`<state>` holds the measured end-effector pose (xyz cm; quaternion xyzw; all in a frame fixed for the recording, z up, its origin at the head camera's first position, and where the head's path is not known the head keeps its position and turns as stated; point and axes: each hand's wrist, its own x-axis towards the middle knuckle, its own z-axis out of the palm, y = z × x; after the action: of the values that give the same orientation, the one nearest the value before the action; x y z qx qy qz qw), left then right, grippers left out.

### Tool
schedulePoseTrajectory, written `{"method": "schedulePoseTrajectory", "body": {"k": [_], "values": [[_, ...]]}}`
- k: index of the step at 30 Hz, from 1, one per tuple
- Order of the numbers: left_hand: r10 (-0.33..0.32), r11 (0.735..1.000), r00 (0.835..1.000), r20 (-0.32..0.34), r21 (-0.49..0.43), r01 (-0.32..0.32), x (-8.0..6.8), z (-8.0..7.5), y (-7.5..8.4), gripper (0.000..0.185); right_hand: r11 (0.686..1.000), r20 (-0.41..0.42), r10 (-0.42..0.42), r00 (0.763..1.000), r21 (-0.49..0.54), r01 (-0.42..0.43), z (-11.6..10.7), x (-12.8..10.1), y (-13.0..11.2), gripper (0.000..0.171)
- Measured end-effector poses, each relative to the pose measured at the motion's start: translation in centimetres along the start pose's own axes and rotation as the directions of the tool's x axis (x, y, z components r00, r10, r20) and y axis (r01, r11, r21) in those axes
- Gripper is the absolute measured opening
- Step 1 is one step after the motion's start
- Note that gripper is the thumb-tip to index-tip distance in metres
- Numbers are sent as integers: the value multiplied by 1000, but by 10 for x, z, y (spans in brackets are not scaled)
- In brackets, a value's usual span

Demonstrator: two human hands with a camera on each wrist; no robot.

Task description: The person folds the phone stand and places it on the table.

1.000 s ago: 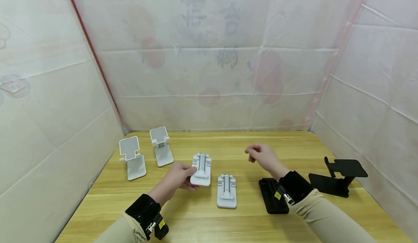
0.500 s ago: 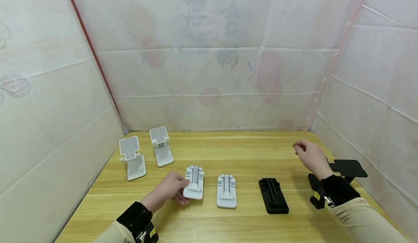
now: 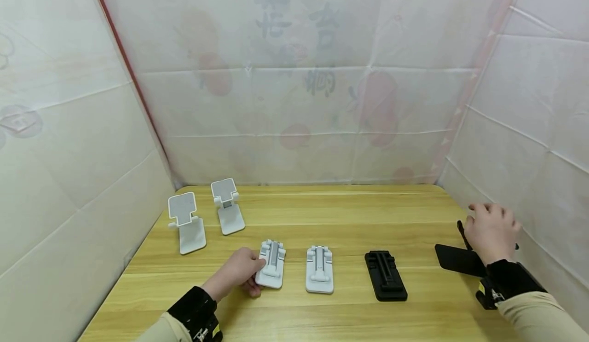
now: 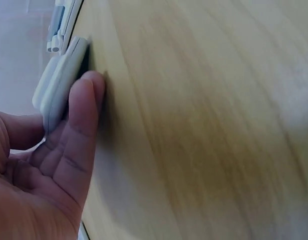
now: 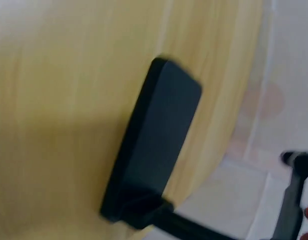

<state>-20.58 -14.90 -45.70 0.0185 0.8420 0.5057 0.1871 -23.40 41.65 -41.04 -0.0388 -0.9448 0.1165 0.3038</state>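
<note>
The left hand (image 3: 239, 273) pinches a folded white phone stand (image 3: 271, 270) by its near left edge as it lies flat on the wooden table (image 3: 322, 214), just left of a second folded white stand (image 3: 319, 269). The right hand (image 3: 491, 232) is over the top plate of an opened black stand (image 3: 455, 259) at the table's right edge; whether its fingers are closed on the plate cannot be told. Both stands look like light, stiff, smooth plastic (likely to slide on the wood), with hinges that may swing, so the flat base edges seem the safest places to grip.
</note>
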Motion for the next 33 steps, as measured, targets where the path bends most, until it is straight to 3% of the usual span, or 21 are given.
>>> {"method": "schedulePoseTrajectory", "body": {"k": [5, 12, 17, 21, 25, 28, 33], "values": [[-22, 989, 998, -57, 147, 30, 2, 1, 1, 34, 995, 18, 85, 996, -45, -84, 1, -4, 19, 39], [-4, 957, 995, -96, 287, 32, 3, 1, 0, 40, 980, 88, 187, 978, -85, -180, -4, -4, 22, 50], [5, 953, 996, -87, 301, 22, 1, -2, 1, 36, 979, 144, 175, 974, -128, -157, -8, -5, 25, 48], [39, 934, 987, -155, 357, 19, 2, -9, 1, 33, 984, 175, 151, 973, -120, -131, -9, -5, 27, 48], [120, 849, 958, -262, 527, 38, 6, -19, 1, 25, 985, 178, 149, 973, -113, -130, -7, -4, 28, 51], [171, 778, 945, -279, 627, 44, 9, -26, 0, 16, 985, 159, 139, 977, -119, -121, -6, -3, 29, 51], [190, 691, 958, -215, 722, 25, 6, -32, -3, 47, 983, 172, 142, 975, -138, -119, -8, -2, 27, 53]]}}
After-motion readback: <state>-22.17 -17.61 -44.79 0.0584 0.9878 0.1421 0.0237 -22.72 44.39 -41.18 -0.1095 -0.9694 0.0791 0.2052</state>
